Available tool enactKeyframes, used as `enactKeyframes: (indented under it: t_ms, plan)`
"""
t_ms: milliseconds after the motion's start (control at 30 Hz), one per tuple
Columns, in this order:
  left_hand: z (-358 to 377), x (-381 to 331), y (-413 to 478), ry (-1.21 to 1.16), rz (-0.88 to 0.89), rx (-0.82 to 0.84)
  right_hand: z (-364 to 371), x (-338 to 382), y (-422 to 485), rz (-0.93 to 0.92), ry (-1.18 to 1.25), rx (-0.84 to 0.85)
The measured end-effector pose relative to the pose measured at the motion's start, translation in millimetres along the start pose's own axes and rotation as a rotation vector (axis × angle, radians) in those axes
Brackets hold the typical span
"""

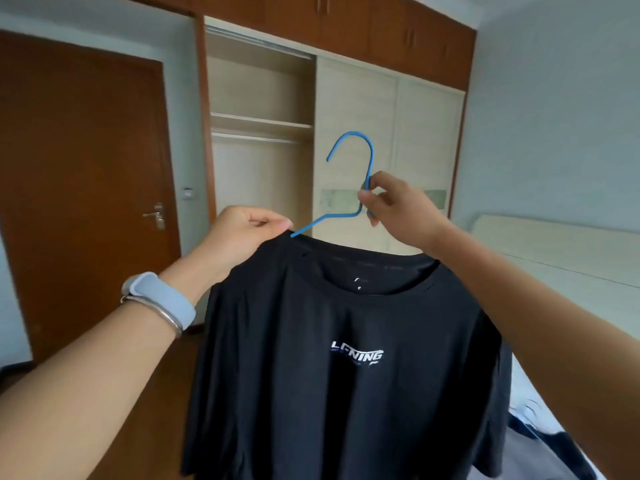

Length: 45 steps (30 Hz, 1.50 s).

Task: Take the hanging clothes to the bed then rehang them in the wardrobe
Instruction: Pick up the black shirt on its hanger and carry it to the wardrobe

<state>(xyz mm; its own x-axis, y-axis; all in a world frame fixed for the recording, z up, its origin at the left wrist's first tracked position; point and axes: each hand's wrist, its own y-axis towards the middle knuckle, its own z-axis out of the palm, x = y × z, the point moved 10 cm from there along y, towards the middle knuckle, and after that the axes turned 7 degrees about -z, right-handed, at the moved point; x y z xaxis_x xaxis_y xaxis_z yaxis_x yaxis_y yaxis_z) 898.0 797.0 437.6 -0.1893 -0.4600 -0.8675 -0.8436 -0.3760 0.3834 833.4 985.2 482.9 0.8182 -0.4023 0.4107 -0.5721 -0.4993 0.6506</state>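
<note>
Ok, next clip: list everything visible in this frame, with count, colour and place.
T-shirt: one, black with white chest lettering, held up centre frame.
Hanger: one, blue, inside the T-shirt's neck, hook up.
Wardrobe: one, pale interior, brown top cabinets, left side open, rail bare.
Door: one, brown, shut, left.
Bed: one, pale headboard, right.
Dark clothes: a pile, count unclear, on the bed, lower right.
Watch: one, light blue, on left wrist beside a silver bangle.
Left hand: pinching the T-shirt's shoulder.
Right hand: gripping the hanger's neck.
</note>
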Motion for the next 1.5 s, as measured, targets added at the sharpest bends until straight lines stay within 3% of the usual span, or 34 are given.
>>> enactKeyframes:
  t_ms: [100,167,233,367,433,567,767,933,1167,1500]
  plan:
    - [-49.2,9.1,12.3,0.059,0.106,-0.168,50.4,10.8,31.8,-0.018,0.030,0.038]
    - [-68.5,19.6,16.7,0.109,0.158,-0.184,79.7,14.4,50.7,-0.020,0.070,0.050]
    - [-83.5,35.6,24.0,0.218,0.165,-0.190,104.7,15.4,69.5,-0.024,0.128,0.042]
    - [-123.7,65.1,52.1,0.469,0.151,-0.368,162.7,12.7,109.5,-0.054,0.279,0.089]
    - [-120.1,78.8,80.2,0.595,0.153,-0.299,194.3,12.7,132.7,-0.077,0.341,0.130]
    - [-92.6,108.4,147.2,0.601,0.161,-0.085,253.7,16.5,184.5,-0.175,0.427,0.225]
    - [-131.8,151.2,241.9,0.610,0.125,-0.152,304.9,-41.5,269.6,-0.179,0.518,0.330]
    - [-193.3,202.4,314.8,0.600,0.014,-0.273,392.3,-113.5,319.2,-0.056,0.269,0.581]
    - [-255.6,294.6,411.7,0.611,0.008,-0.234,494.1,-136.5,404.1,0.017,0.451,0.406]
    - [-309.6,401.6,576.4,0.463,0.024,0.032,603.5,-175.3,519.5,0.122,0.409,0.030]
